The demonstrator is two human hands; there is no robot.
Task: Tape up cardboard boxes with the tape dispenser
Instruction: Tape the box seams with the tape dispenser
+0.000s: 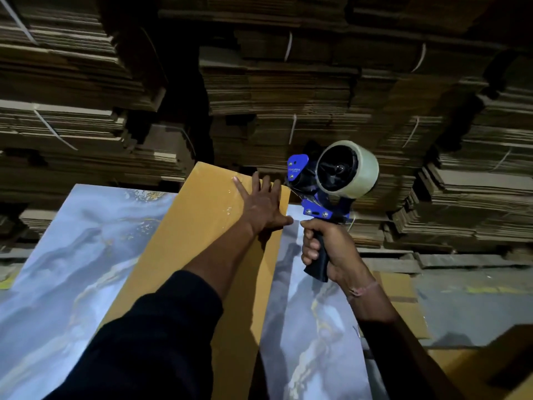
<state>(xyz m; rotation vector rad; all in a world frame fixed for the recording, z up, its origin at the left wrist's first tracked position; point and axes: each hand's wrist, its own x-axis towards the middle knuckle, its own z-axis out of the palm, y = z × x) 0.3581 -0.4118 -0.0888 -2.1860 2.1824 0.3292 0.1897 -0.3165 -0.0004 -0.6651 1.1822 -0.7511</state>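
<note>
1 box (202,241) lies flat and long on a marbled blue-grey table (72,255), running away from the camera toward the stacks. Its top is plain orange-brown card, and a strip of clear tape (230,194) glints along its far end.

2 hands are in view. The left hand (264,204) lies flat on the far end of the box, fingers straight and spread, palm pressing down over the tape; its dark sleeve (161,336) reaches to the mid forearm. The right hand (326,252) is clenched round the black grip of 1 dispenser (323,194), held upright just beside the box's right edge, off the far right corner. A thin pinkish band (362,290) circles that wrist.

The dispenser has a blue frame and carries 1 roll (353,168) of clear tape, nearly full, its hub facing the camera. A small line of white lettering sits on the blue side plate (too small and blurred to read).

Behind the table rise many stacks (288,90) of flattened cartons, too many to count, several bound with white straps. At the lower right lie 2 more brown boxes (401,301), only partly in view.
</note>
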